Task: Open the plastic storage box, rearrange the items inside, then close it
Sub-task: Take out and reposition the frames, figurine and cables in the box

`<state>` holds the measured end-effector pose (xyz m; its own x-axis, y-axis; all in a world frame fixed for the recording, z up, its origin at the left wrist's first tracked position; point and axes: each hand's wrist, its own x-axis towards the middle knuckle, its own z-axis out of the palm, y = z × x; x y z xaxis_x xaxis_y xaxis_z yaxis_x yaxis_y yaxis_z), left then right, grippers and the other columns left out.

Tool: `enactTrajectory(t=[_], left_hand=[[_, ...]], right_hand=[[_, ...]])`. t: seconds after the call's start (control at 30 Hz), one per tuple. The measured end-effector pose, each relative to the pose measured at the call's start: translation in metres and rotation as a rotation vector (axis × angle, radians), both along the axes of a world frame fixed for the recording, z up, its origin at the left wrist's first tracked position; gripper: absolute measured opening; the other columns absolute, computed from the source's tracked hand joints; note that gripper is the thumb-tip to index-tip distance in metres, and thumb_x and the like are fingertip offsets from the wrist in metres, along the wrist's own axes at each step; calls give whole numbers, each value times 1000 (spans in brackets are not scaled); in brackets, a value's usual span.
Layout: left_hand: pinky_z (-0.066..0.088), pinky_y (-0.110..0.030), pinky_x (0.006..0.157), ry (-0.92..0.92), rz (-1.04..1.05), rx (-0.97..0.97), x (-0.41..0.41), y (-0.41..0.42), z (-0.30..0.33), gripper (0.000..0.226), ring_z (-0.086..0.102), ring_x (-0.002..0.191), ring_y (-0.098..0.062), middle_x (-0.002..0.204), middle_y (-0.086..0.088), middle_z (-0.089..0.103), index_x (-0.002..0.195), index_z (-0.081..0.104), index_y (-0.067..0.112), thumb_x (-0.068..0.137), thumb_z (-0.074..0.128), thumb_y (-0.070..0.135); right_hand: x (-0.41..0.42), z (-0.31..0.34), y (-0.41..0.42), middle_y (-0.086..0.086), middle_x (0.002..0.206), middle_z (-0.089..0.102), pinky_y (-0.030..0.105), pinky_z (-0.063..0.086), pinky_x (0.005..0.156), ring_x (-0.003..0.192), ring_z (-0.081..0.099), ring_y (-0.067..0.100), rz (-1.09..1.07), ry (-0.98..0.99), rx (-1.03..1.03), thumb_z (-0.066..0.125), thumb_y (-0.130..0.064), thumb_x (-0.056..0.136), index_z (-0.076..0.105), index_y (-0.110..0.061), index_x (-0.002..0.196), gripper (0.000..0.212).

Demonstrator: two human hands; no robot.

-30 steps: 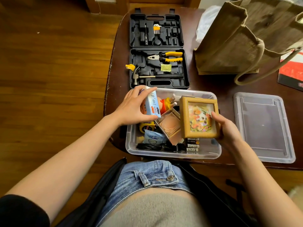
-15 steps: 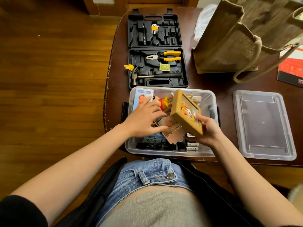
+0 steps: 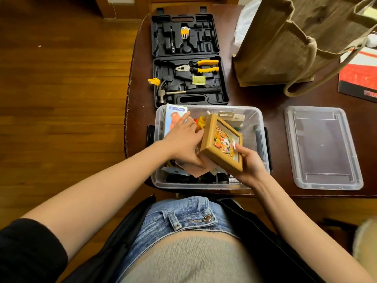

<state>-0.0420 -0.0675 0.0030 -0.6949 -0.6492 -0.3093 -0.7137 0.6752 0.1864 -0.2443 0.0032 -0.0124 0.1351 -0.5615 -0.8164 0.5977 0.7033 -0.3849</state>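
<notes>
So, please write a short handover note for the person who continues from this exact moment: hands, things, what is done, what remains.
Right hand: grips the tilted wooden picture frame above the clear plastic storage box.
Left hand: reaches inside the box among the items, beside the light-blue mini fan carton; whether it holds anything cannot be told.
The clear plastic lid lies on the dark wooden table, to the right of the box.
Done: box opened.
Left: probably settle the frame and other items, then put the lid back and close.
</notes>
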Motion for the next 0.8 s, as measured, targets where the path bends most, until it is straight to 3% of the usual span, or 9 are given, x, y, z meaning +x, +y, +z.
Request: enactTrajectory(t=[0.07,0.2,0.3,0.47,0.57,0.7,0.8], left_hand=[[-6,-45,117,48,-5,60,3,-5,2,99,36,123,-29,117,-11,51,140,36,20,65,54,82],[6,-42,116,213,41,157,9,-11,4,85,37,119,-23,114,-1,45,138,41,32,67,66,71],[31,-41,100,399,194,201,16,-11,6,80,41,112,-20,111,2,45,133,47,36,62,70,64],[37,-46,103,703,480,309,20,-6,8,69,44,115,-16,121,3,43,125,47,37,64,74,55],[40,-43,102,784,550,334,20,-5,7,64,44,116,-16,121,1,43,120,45,38,66,75,50],[39,-31,101,916,601,380,20,-7,7,63,46,115,-12,123,-4,47,120,45,31,67,69,56],[39,-31,103,964,644,420,19,-10,8,65,46,119,-13,127,-6,48,122,45,30,67,67,56]], right_hand=[[-2,1,2,12,92,74,33,58,57,72,72,23,-45,-19,-19,42,-28,98,57,-12,113,28],[-5,7,0,9,96,74,32,58,67,77,72,20,-49,-22,-96,39,-29,98,57,-13,114,28],[-12,14,-8,8,98,73,34,58,70,80,72,21,-48,27,-167,41,-31,97,57,-14,114,29],[-26,22,-12,5,98,74,32,59,67,83,72,19,-121,86,-242,40,-31,98,58,-16,112,27],[-33,24,-10,4,92,75,33,59,64,79,72,19,-77,196,-192,43,-30,98,59,-16,109,25],[-37,30,-9,1,77,75,24,54,46,62,71,15,58,391,-134,47,-28,96,61,-15,97,20],[-39,32,-10,3,87,72,24,50,53,70,70,17,247,661,-175,50,-27,95,61,-14,100,18]])
